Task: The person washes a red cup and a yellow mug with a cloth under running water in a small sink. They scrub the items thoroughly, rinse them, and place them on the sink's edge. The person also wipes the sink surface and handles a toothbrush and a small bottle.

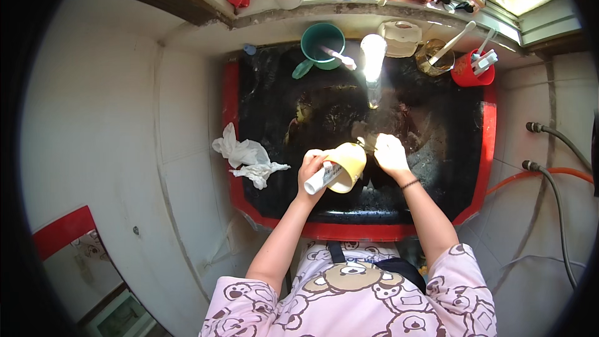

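Note:
My left hand [312, 163] grips a yellow cup [355, 159], tilted with its mouth towards me. A white tube [319, 180] with printing on it sticks out of the cup's mouth, beside my left fingers. Just right of the cup's base is my right hand [391, 153], fingers curled, with a dark beaded bracelet at the wrist. Something pale and blurred lies between its fingertips and the cup; whether the hand grips it is unclear. Both hands are over the front part of a black washbasin [271, 103] with red edging, below a bright metal tap [373, 63].
Crumpled white tissue [250, 154] lies on the basin's left edge. Along the back stand a green mug [311, 40] with a toothbrush, a soap dish [400, 37], a glass [435, 58] and a red cup [463, 71] holding brushes. Hoses [557, 210] run down the right wall.

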Tool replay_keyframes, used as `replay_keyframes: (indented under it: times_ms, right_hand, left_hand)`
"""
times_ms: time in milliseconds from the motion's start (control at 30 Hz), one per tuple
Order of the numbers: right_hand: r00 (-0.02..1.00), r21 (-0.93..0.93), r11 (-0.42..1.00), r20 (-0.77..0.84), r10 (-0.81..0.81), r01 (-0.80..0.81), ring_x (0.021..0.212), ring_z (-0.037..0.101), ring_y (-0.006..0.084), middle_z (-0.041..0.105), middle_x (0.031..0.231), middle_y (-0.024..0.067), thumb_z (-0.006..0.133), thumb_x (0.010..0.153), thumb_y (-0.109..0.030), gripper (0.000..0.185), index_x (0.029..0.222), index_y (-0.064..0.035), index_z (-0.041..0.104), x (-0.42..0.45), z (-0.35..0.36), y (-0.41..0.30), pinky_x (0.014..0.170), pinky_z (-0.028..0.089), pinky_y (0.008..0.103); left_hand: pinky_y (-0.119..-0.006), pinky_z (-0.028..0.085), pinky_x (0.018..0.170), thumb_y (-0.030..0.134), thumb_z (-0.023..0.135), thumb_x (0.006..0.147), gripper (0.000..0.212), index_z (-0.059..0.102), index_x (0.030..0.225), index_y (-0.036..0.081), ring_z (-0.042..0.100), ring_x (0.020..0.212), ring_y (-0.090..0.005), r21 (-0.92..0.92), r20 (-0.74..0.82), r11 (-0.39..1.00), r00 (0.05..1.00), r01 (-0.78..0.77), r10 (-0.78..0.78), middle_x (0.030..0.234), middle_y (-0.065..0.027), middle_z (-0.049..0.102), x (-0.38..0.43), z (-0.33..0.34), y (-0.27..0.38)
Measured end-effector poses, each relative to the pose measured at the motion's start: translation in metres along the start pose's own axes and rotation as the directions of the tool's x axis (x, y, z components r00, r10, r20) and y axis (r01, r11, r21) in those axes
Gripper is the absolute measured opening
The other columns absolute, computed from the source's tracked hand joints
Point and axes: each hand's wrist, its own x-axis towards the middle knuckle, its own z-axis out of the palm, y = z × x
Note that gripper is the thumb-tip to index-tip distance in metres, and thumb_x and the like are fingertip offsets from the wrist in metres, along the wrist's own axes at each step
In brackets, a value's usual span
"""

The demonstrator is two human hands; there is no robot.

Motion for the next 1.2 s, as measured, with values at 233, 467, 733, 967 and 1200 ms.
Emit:
replay_keyframes:
  times_ms: [233,467,733,967,1200]
  right_hand:
    - [0.987,0.805,0.578,-0.16,-0.003,0.132,0.121,0.047,0.0338,0.054,0.124,0.0177,0.065,0.066,-0.003,0.04,0.103,-0.003,0.05,-0.046,-0.081,-0.079,0.105,0.031,0.0398]
    - [0.965,0.774,0.582,-0.153,-0.213,0.251,0.097,0.059,0.0315,0.059,0.104,0.0151,0.065,0.065,-0.006,0.035,0.097,0.0001,0.052,-0.005,-0.102,-0.09,0.086,0.047,0.0372]
    - [0.85,0.897,0.252,0.429,-0.305,-0.363,0.084,0.06,0.013,0.063,0.09,0.0058,0.061,0.075,-0.012,0.028,0.101,-0.0002,0.059,0.036,-0.099,-0.093,0.077,0.049,0.0277]
    - [0.788,0.626,-0.485,0.537,-0.3,-0.611,0.088,0.062,0.0171,0.064,0.096,0.0078,0.053,0.085,-0.019,0.022,0.1,-0.004,0.061,0.029,-0.065,-0.081,0.081,0.051,0.0302]
    - [0.72,0.478,-0.697,0.69,-0.08,-0.535,0.079,0.061,0.0163,0.064,0.086,0.0033,0.051,0.088,-0.025,0.018,0.088,-0.0084,0.059,0.007,-0.049,-0.068,0.072,0.051,0.0315]
  left_hand:
    - [-0.035,0.047,0.071,0.014,0.07,0.073,0.015,0.062,0.081,0.005,0.06,0.077,-0.0262,0.156,0.041,0.971,0.983,-0.181,0.177,0.078,-0.0081,0.063,0.029,-0.028,0.023]
    - [-0.035,0.046,0.069,0.014,0.074,0.063,0.024,0.061,0.081,0.004,0.057,0.073,-0.0263,0.199,0.222,0.881,0.896,-0.428,0.385,0.074,-0.0079,0.06,0.067,-0.052,0.053]
    - [-0.035,0.048,0.075,0.014,0.066,0.063,0.026,0.064,0.086,0.005,0.06,0.078,-0.0236,0.019,0.478,0.741,0.657,-0.672,0.583,0.079,-0.006,0.063,0.066,-0.03,0.095]
    - [-0.035,0.048,0.07,0.016,0.071,0.062,0.026,0.064,0.085,0.004,0.058,0.074,-0.0241,0.154,0.305,0.76,0.762,-0.632,0.571,0.074,-0.0069,0.062,0.057,-0.017,0.094]
    - [-0.038,0.047,0.068,0.016,0.072,0.068,0.021,0.06,0.082,0.005,0.057,0.073,-0.0283,0.395,0.103,0.807,0.894,-0.44,0.437,0.074,-0.0089,0.058,0.067,-0.014,0.079]
